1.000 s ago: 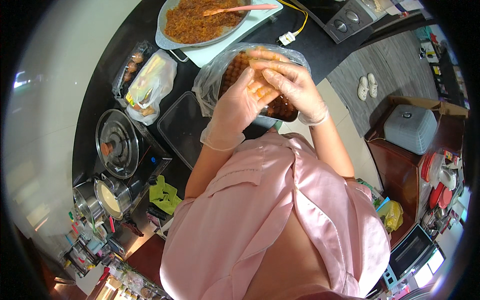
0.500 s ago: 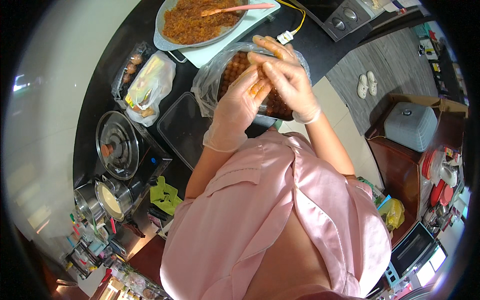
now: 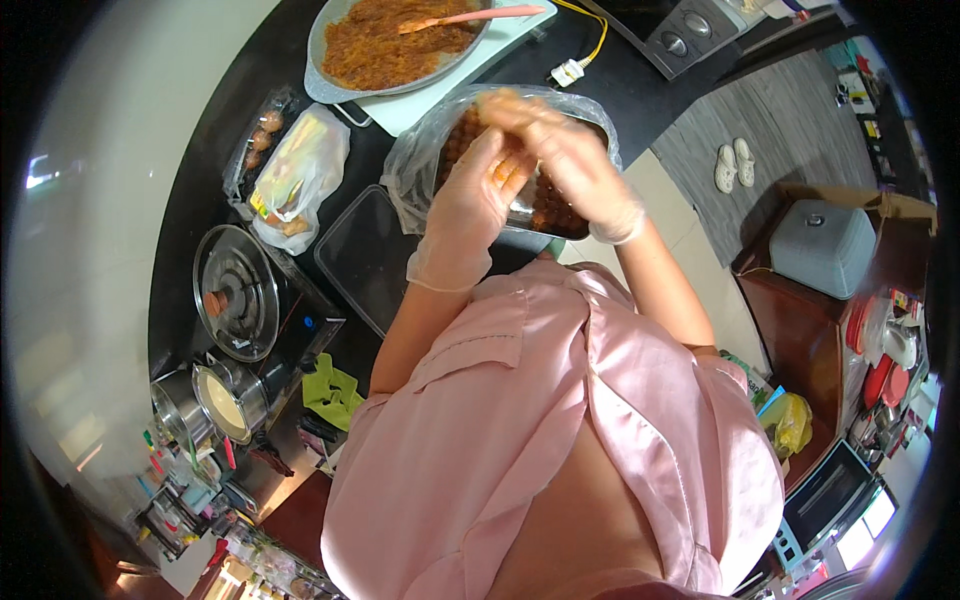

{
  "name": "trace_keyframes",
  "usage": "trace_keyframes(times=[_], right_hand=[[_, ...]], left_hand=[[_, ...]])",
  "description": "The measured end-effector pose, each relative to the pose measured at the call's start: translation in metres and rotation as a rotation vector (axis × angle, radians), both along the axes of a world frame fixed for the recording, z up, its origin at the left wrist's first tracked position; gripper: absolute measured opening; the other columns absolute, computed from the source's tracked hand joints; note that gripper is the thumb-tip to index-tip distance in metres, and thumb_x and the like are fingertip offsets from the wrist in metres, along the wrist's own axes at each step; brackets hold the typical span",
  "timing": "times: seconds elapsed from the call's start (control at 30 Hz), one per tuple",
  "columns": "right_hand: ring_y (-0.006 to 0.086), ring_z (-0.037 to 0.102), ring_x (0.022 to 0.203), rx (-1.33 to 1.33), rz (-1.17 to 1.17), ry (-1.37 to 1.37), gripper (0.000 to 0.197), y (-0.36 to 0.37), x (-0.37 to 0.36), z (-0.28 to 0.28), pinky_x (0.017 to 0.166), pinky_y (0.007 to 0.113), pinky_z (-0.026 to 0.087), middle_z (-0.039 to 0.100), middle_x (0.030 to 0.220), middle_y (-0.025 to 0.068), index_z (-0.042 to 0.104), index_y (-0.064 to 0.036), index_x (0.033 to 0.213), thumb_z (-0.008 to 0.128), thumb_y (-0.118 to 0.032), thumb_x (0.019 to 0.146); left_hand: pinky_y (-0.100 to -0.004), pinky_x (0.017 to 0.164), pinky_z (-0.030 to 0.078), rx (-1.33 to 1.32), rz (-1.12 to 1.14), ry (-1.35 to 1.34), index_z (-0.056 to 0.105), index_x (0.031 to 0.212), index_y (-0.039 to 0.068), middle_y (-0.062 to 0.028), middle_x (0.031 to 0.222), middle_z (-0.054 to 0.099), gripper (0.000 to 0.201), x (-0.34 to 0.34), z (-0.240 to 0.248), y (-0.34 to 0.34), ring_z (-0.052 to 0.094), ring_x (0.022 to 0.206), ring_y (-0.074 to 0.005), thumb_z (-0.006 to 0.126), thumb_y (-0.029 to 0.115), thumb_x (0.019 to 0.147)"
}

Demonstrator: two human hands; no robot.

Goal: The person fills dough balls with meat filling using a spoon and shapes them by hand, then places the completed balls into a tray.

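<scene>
My left hand (image 3: 470, 203), in a clear plastic glove, is cupped palm up, with orange-brown smears on its fingers. My right hand (image 3: 575, 165), gloved the same way and blurred by motion, lies across the left palm. The two palms press together; whatever is between them is hidden. Beneath them is a metal tray (image 3: 522, 214) with rows of small brown balls (image 3: 556, 208), partly covered by my hands. A clear plastic bag (image 3: 402, 180) surrounds the tray.
Beyond the tray, a grey pan (image 3: 316, 70) of orange-brown shredded filling (image 3: 385, 50) holds a pink spatula (image 3: 490, 14). To the left are a bag of packets (image 3: 305, 160), a clear plastic lid (image 3: 350, 245), a glass pot lid (image 3: 240, 290) and pots (image 3: 225, 400). A white plug (image 3: 567, 72) lies behind.
My right hand has shifted left and lower over the left palm, its fingers now blurred. My left hand stays nearly in place. The tray and pan have not moved.
</scene>
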State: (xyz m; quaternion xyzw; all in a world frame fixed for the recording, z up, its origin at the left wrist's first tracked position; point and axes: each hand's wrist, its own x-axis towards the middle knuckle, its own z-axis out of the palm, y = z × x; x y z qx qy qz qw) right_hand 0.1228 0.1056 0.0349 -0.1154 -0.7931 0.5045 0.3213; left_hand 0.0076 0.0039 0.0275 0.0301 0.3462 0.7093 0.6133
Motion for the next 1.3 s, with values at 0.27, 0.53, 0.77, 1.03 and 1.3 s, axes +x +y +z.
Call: trace_keyframes(times=[0.27, 0.53, 0.77, 1.03, 1.3], right_hand=[[0.0335, 0.039, 0.137, 0.534, -0.019, -0.267, 0.049, -0.025, 0.003, 0.001, 0.113, 0.058, 0.022, 0.046, 0.144, 0.0168, 0.054, -0.0071, 0.133, 0.051, -0.038, 0.095], [0.0293, 0.033, 0.142, 0.565, 0.038, -0.354, 0.060, -0.030, 0.008, 0.004, 0.115, 0.060, 0.013, 0.039, 0.150, 0.0142, 0.046, -0.0081, 0.141, 0.052, -0.044, 0.093], [0.0287, 0.029, 0.144, 0.530, -0.003, -0.365, 0.068, -0.020, 0.014, -0.006, 0.116, 0.060, 0.011, 0.038, 0.151, 0.0147, 0.045, -0.0083, 0.142, 0.049, -0.055, 0.093], [0.0333, 0.031, 0.142, 0.537, -0.046, -0.355, 0.066, -0.016, 0.016, -0.004, 0.116, 0.059, 0.011, 0.040, 0.150, 0.0154, 0.043, -0.0100, 0.144, 0.048, -0.051, 0.093], [0.0303, 0.029, 0.144, 0.550, -0.063, -0.418, 0.072, -0.014, 0.010, 0.003, 0.115, 0.061, 0.011, 0.041, 0.148, 0.0156, 0.044, -0.0066, 0.142, 0.058, -0.052, 0.087]], left_hand=[[-0.0418, 0.116, 0.019, 0.449, -0.187, -0.471, 0.030, 0.145, -0.004, -0.0208, 0.148, 0.033, 0.081, -0.022, -0.015, -0.010, 0.032, 0.138, -0.0304, 0.022, 0.061, 0.098], [-0.0417, 0.120, 0.009, 0.256, 0.005, -0.389, 0.016, 0.150, -0.007, -0.0233, 0.154, 0.023, 0.095, -0.016, -0.002, -0.011, 0.021, 0.145, -0.0330, 0.019, 0.069, 0.093], [-0.0421, 0.120, 0.009, 0.386, -0.053, -0.436, 0.018, 0.150, -0.005, -0.0224, 0.154, 0.024, 0.096, -0.019, 0.003, -0.014, 0.021, 0.144, -0.0312, 0.014, 0.071, 0.092], [-0.0380, 0.119, 0.012, 0.400, -0.105, -0.420, 0.016, 0.152, -0.002, -0.0166, 0.158, 0.019, 0.099, -0.023, 0.001, -0.010, 0.021, 0.144, -0.0259, 0.020, 0.074, 0.090], [-0.0394, 0.118, 0.015, 0.334, -0.058, -0.485, 0.021, 0.150, -0.002, -0.0182, 0.154, 0.025, 0.097, -0.021, -0.002, -0.012, 0.025, 0.142, -0.0275, 0.023, 0.074, 0.090]])
